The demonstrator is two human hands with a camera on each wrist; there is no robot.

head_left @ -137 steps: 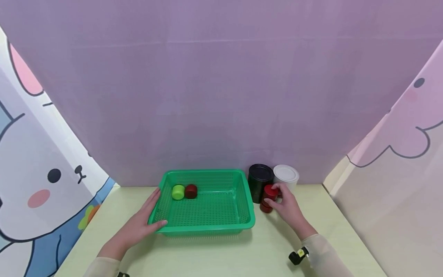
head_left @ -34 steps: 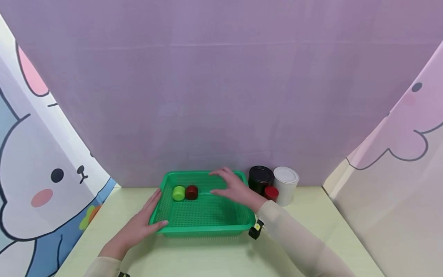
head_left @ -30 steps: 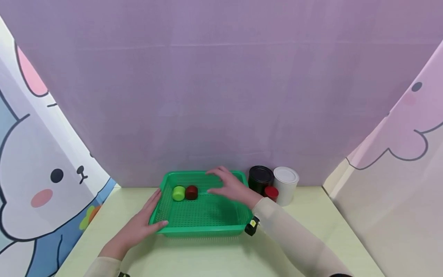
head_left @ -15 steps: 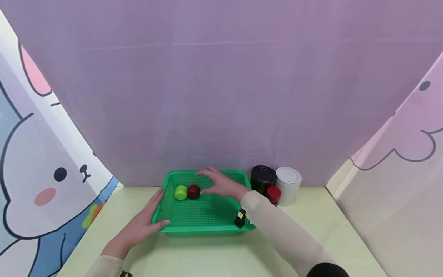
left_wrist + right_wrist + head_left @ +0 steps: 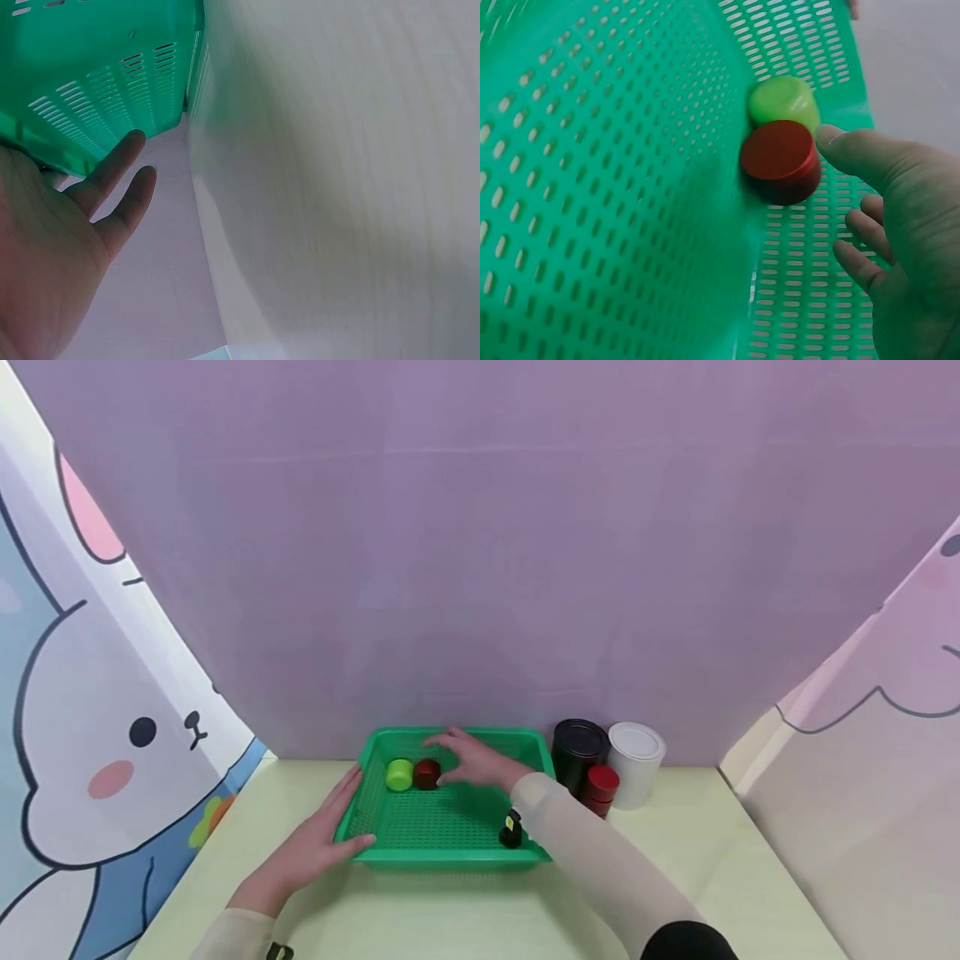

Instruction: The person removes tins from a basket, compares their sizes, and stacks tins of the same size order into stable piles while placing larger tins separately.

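A green perforated basket (image 5: 442, 858) sits on the table with a lime-green round container (image 5: 400, 774) and a dark red one (image 5: 427, 773) side by side in its left part. My left hand (image 5: 315, 852) rests against the basket's left side, fingers straight along the wall and thumb over the front rim. My right hand (image 5: 476, 762) reaches into the basket just right of the dark red container, fingers spread. In the right wrist view, the thumb (image 5: 855, 150) lies right at the edge of the red container (image 5: 780, 161), and the other fingers point towards the basket floor.
Right of the basket stand a black can (image 5: 579, 752), a white can (image 5: 636, 764) and, in front of them, a red-lidded jar or stack (image 5: 600, 787), partly behind the right sleeve. A purple cloth backdrop (image 5: 480, 568) rises behind the table.
Earlier, my right hand held the red jar by the cans; it has let go and moved left into the basket, ending closer to the dark red container. My left hand stays at the rim.
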